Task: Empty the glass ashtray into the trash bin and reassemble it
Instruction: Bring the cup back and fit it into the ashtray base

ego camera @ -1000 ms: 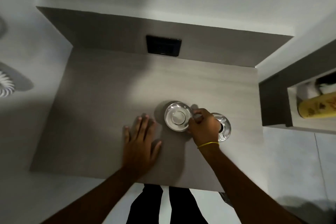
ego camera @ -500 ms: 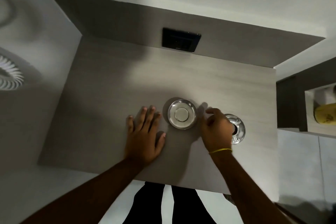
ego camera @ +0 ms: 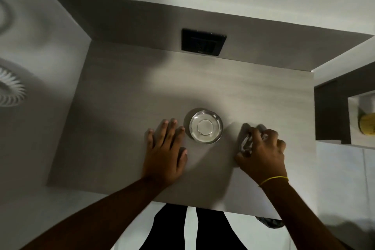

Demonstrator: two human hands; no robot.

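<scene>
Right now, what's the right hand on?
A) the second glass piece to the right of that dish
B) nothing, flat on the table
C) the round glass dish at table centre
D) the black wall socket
A: the right hand curls its fingers around the second glass piece, while the round glass dish sits untouched beside the left hand, which lies flat on the table.
</scene>
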